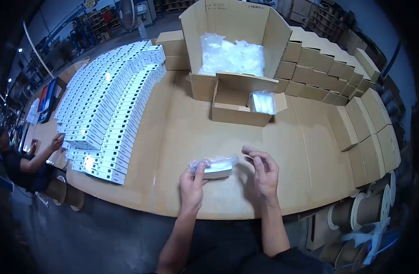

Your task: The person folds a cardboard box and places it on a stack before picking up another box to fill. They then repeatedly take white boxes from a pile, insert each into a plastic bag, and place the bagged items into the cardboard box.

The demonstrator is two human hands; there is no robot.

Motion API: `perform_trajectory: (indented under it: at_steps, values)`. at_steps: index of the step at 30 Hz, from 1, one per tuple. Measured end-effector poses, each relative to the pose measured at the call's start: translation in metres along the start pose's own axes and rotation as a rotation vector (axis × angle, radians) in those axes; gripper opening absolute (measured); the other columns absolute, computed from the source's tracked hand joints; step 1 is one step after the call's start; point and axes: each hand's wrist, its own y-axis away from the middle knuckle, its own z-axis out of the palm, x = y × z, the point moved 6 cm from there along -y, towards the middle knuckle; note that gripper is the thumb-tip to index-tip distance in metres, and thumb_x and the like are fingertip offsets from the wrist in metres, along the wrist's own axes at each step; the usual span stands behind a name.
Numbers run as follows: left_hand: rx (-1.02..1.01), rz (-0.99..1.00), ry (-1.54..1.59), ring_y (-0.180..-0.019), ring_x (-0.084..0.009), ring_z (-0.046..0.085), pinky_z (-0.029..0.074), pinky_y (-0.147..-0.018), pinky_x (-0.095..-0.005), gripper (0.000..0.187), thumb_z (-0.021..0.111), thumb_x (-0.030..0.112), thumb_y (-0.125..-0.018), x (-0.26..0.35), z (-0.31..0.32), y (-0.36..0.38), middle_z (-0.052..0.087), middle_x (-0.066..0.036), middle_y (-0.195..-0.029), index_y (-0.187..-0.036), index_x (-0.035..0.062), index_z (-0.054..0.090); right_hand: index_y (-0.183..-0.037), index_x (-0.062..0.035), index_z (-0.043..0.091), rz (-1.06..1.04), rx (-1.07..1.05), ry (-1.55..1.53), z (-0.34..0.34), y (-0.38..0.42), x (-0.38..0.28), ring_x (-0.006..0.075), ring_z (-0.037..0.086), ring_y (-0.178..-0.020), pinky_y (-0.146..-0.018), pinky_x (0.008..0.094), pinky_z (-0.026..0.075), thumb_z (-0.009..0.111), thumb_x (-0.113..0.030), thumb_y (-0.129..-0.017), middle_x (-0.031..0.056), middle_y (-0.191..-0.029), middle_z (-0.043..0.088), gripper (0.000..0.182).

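My left hand (192, 188) is closed on a small white box (217, 168) partly covered by a clear plastic bag (223, 160), held above the cardboard-covered table. To its right, my right hand (263, 176) is raised, fingers curled a little and apart, with nothing visible between them. Beyond both hands stands an open brown carton (241, 116), with wrapped white boxes (263, 102) at its right end. Behind it, a larger open carton (278, 36) holds a heap of clear plastic bags (232, 57).
Rows of stacked white boxes (95, 98) cover the table's left side. Brown cartons (317, 68) are stacked at the back right, and more (369, 132) line the right edge. A co-worker (24, 164) reaches toward the white boxes. Spools (369, 210) stand below the right edge.
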Motion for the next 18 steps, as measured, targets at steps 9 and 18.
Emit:
perform_trajectory:
  at_steps: [9, 18]
  values:
    - [-0.047, -0.044, 0.030, -0.103, -0.0241, 0.070, 0.063, -0.088, -0.0413, 0.021, 0.050, 0.023, -0.110, -0.010, -0.002, -0.003, 0.066, -0.012, -0.110, -0.115, 0.0030, 0.054, -0.113, -0.0025, 0.076, 0.076, -0.352, 0.379, 0.031, 0.007, -0.006, 0.0252, 0.071, -0.098, -0.092, 0.0366, 0.056, 0.077, 0.003, -0.085, 0.0154, -0.109, 0.074, 0.029]
    - [-0.172, -0.084, -0.011, -0.111, -0.0290, 0.068, 0.062, -0.093, -0.0464, 0.037, 0.051, 0.019, -0.109, 0.017, 0.008, 0.004, 0.062, -0.016, -0.125, -0.138, -0.0020, 0.044, -0.105, -0.0014, 0.076, -0.080, -0.377, 0.536, 0.019, 0.000, -0.005, 0.0326, 0.066, -0.120, -0.105, 0.0441, 0.051, 0.081, -0.004, -0.080, 0.0120, -0.124, 0.073, 0.025]
